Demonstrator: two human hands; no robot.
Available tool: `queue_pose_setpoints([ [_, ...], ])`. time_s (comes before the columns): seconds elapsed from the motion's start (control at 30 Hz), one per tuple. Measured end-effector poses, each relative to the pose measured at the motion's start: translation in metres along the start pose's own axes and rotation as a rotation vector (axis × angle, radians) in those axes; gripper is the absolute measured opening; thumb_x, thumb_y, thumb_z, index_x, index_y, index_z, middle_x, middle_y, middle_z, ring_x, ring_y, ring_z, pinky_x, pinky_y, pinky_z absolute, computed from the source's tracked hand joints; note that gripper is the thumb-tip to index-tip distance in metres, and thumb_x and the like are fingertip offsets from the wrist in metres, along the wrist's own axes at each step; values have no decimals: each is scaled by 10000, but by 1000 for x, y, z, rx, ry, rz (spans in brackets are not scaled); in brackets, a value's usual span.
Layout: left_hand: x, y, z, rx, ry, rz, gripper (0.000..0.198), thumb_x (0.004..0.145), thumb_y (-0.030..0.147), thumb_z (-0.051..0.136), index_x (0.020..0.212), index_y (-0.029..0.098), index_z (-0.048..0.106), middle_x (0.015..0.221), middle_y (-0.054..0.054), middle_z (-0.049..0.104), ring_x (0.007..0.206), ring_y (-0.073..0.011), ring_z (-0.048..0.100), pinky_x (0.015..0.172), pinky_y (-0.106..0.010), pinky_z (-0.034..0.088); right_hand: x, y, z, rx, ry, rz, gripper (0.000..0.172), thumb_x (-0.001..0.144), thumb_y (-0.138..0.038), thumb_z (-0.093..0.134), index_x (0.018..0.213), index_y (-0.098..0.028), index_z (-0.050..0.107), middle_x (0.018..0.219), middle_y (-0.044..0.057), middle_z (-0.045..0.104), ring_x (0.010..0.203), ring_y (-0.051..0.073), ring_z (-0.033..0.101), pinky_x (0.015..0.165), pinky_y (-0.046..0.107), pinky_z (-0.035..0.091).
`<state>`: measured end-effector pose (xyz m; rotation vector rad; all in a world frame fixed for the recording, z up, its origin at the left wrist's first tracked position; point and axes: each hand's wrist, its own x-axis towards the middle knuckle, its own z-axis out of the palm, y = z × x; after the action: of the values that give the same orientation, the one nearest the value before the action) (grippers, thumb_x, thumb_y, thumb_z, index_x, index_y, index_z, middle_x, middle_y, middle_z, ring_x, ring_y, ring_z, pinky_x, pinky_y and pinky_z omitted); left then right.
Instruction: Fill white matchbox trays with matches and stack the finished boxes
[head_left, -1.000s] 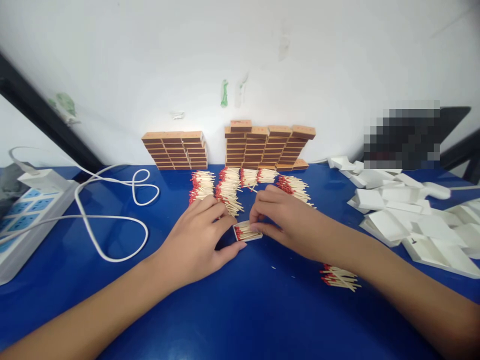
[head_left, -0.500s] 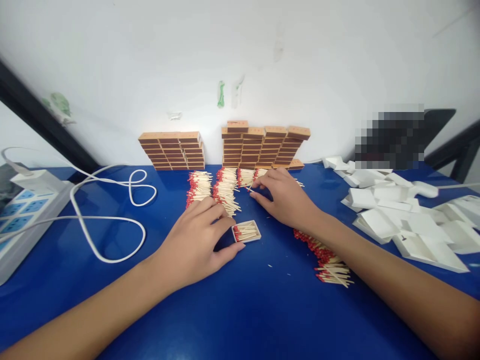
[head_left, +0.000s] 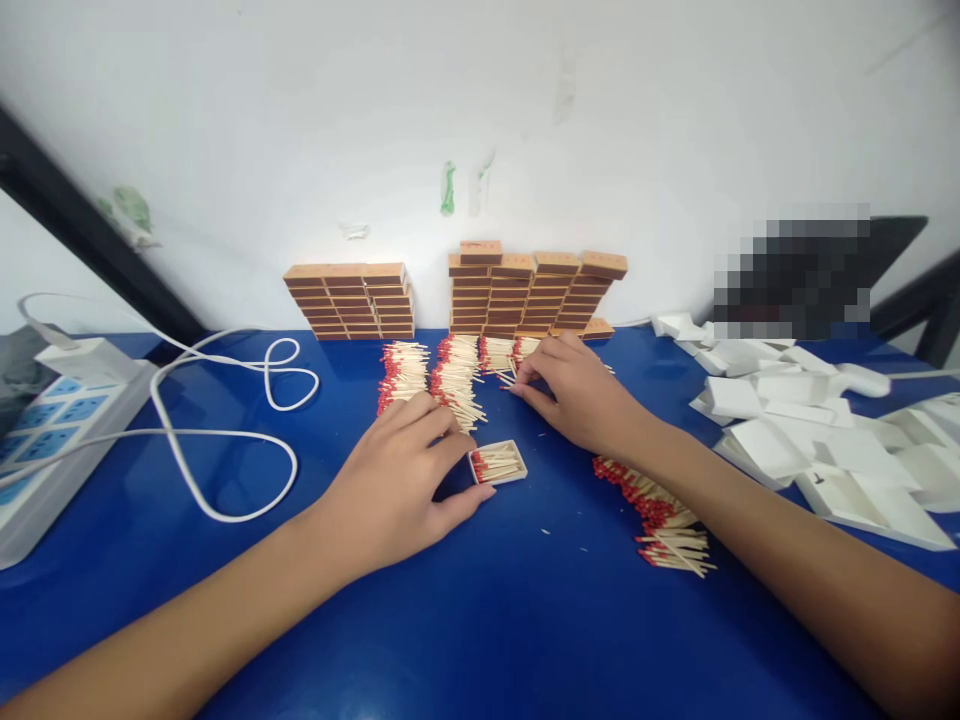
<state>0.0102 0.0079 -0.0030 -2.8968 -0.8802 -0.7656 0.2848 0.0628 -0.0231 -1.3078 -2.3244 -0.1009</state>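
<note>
A small white matchbox tray lies on the blue table with red-headed matches inside. My left hand is curved around its left end, fingertips at the upper corner and thumb along the near edge. Farther back, my right hand pinches a few matches between thumb and fingers. Piles of loose matches lie between my hands and the wall, some partly hidden behind my right hand. Another heap of matches spreads beneath my right forearm.
Stacked matchboxes stand against the wall, with a second stack to their right. White empty trays are heaped at the right. A power strip and a looped white cable occupy the left side. A dark, partly blurred object leans behind the trays.
My right fingers have closed on matches at the back pile and drawn them slightly toward me. My left hand stays at the tray. The whole view has shifted slightly.
</note>
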Motion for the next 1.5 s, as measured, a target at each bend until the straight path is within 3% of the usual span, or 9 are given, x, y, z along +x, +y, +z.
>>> queue_pose_setpoints([
  [0.47, 0, 1, -1, -11, -8, -9, 251, 991, 378, 766, 1074, 141, 772, 983, -79, 702, 992, -266, 633, 913, -451, 551, -3, -12, 2, 64, 47, 132, 117, 972, -261, 709, 873, -222, 657, 913, 95, 687, 965, 306, 572, 830, 426, 456],
  [0.7, 1, 0, -1, -10, -4, -5, 249, 994, 376, 763, 1072, 139, 771, 989, -78, 710, 989, -262, 635, 919, -448, 550, -4, -12, -4, 72, -38, 149, 158, 996, -215, 697, 841, -211, 667, 888, 91, 677, 930, 288, 562, 814, 416, 450],
  [0.87, 1, -1, -1, 5, 0, -20, 255, 1001, 395, 752, 1080, 154, 773, 996, -79, 715, 1008, -261, 633, 944, -448, 548, -5, -21, -21, 200, -55, 71, 155, 1025, -261, 678, 876, -220, 663, 909, 82, 680, 950, 279, 576, 846, 420, 463],
  [1.03, 0, -1, -1, 19, -16, -35, 251, 1006, 401, 738, 1062, 159, 775, 1001, -82, 714, 1005, -264, 631, 929, -455, 549, -7, -37, -42, 342, -236, 5, 169, 1046, -289, 650, 889, -230, 665, 944, 70, 694, 945, 256, 598, 839, 402, 483],
  [1.13, 0, -1, -1, 17, -26, -43, 247, 1006, 404, 738, 1063, 166, 773, 1014, -82, 719, 1007, -263, 631, 941, -459, 548, -10, -43, -44, 355, -274, -5, 151, 1043, -269, 654, 900, -225, 670, 968, 71, 692, 934, 245, 599, 812, 392, 480],
  [1.37, 1, -1, -2, -4, -24, -34, 246, 994, 393, 753, 1058, 156, 772, 993, -80, 707, 1009, -272, 635, 928, -458, 547, -15, -51, -32, 373, -284, -35, 116, 1031, -205, 659, 919, -224, 683, 987, 63, 698, 978, 240, 605, 831, 379, 485],
  [1.5, 1, -1, -2, 2, -25, -34, 253, 997, 391, 754, 1079, 153, 773, 1011, -82, 712, 1015, -269, 639, 948, -462, 550, -10, -41, -32, 313, -154, -21, 163, 1040, -284, 670, 888, -226, 687, 920, 57, 697, 928, 238, 610, 823, 381, 477],
])
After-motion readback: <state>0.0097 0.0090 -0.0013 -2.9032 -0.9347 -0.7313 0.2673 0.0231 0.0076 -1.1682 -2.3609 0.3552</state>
